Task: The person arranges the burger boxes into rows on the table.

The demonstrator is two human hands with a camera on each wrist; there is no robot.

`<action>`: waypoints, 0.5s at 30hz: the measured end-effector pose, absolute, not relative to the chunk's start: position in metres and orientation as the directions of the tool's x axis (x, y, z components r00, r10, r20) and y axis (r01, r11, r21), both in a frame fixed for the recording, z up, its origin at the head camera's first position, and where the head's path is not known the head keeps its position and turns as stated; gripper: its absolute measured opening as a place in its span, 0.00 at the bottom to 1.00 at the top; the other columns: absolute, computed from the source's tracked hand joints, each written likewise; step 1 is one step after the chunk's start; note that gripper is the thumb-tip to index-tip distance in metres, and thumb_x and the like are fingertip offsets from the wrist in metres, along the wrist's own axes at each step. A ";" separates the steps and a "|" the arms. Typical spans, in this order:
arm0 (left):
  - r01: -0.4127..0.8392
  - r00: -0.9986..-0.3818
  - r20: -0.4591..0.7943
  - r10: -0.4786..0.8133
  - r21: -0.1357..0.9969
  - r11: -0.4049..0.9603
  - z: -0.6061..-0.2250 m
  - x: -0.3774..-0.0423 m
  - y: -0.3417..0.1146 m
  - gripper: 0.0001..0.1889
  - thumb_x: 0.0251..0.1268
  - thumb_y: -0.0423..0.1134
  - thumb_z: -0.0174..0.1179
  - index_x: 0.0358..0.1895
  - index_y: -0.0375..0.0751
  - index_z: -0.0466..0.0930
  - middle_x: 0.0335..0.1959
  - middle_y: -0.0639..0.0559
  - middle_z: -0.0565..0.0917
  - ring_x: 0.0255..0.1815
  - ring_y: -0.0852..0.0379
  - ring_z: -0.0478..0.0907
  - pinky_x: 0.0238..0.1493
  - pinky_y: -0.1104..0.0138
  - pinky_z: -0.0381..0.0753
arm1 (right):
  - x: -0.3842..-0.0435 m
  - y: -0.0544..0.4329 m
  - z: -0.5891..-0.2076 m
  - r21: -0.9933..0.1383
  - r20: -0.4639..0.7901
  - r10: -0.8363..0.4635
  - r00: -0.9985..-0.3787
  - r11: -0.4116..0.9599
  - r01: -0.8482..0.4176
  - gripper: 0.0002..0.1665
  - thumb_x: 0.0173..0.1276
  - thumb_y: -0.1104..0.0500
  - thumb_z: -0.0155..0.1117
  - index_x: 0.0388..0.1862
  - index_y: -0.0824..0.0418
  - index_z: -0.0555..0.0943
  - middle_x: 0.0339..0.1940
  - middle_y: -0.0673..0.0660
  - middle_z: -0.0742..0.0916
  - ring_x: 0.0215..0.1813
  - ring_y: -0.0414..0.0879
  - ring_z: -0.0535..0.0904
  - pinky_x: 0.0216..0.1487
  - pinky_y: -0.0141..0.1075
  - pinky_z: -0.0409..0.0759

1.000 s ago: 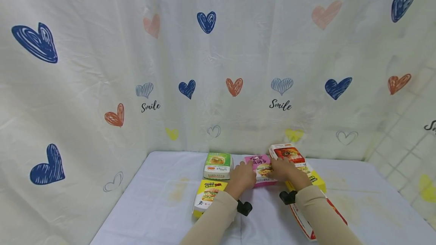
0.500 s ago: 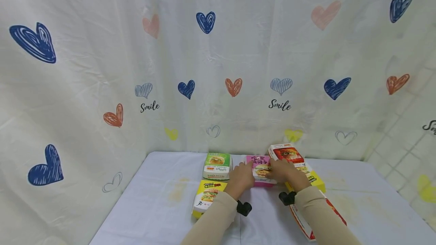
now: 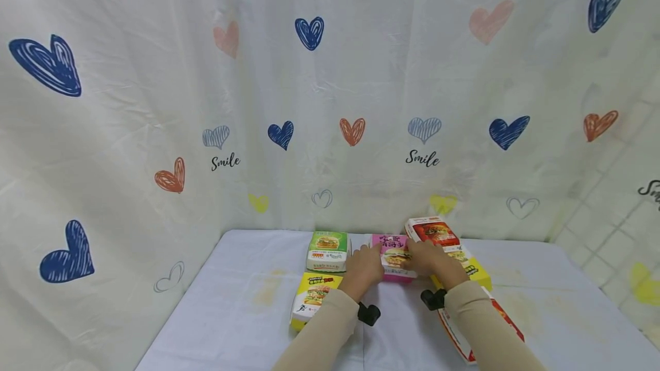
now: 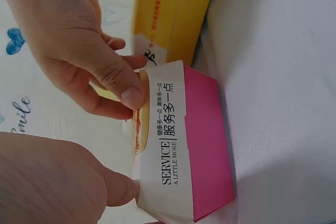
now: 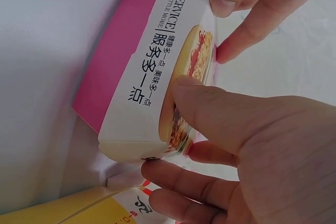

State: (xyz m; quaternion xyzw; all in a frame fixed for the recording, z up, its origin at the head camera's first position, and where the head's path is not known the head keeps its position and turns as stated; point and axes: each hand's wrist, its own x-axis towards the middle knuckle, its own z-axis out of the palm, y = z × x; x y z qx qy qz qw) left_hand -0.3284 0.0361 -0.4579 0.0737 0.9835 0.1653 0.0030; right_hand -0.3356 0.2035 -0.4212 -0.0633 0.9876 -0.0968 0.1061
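Note:
A pink and white burger box (image 3: 395, 256), printed with a burger, sits at the back middle of the table between the two hands. My left hand (image 3: 364, 271) grips its left side; in the right wrist view, this hand's thumb (image 5: 223, 6) lies at the lid's edge. From the other side, my right hand (image 3: 429, 259) holds the box, thumb on the burger picture and fingers round the corner, as the right wrist view shows. The lid appears down over the pink base (image 4: 207, 145), which rests on the cloth. Part of the left hand's fingers is hidden in the left wrist view.
Left of the hands are a green burger box (image 3: 329, 248) and a yellow one (image 3: 315, 295). On the right stand a red and white box (image 3: 437, 231), another yellow box (image 3: 475, 271) and a long red-and-white box (image 3: 456, 336) partly under the right forearm. A heart-printed curtain (image 3: 361, 73) hangs behind.
Both hands stay at the pink box with only slight finger shifts. The left hand has edged a little to the left, and the box is nearly where it was.

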 end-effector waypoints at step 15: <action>0.158 -0.987 0.058 0.147 0.310 0.938 -0.457 -0.329 0.035 0.28 0.66 0.45 0.67 0.70 0.59 0.76 0.55 0.47 0.82 0.49 0.49 0.78 0.53 0.53 0.81 | -0.337 0.204 -0.421 -0.200 -0.200 -0.143 -0.969 0.975 -0.102 0.34 0.68 0.46 0.71 0.64 0.65 0.73 0.54 0.64 0.84 0.52 0.60 0.75 0.62 0.63 0.72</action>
